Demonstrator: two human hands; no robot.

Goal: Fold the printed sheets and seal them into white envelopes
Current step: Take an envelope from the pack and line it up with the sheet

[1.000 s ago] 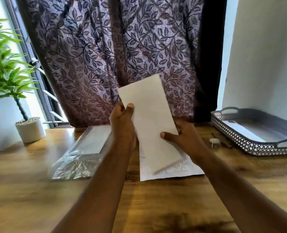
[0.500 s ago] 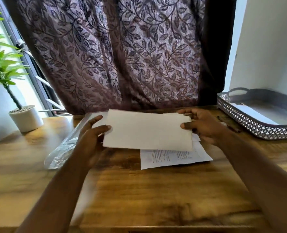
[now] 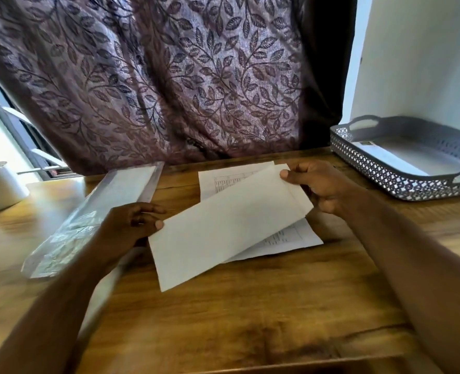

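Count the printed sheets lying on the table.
1 that I can tell: the printed sheet lies flat on the table, partly covered by the white envelope. Others could be stacked beneath it, hidden.

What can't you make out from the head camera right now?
Head view only.
1. Printed white sheet: text too small; middle covered by the long white paper envelope pinched by left hand and right hand.
2. Clear plastic packet: contents lost in glare, blur.
3. Grey perforated tray: right end cut off by the frame edge.
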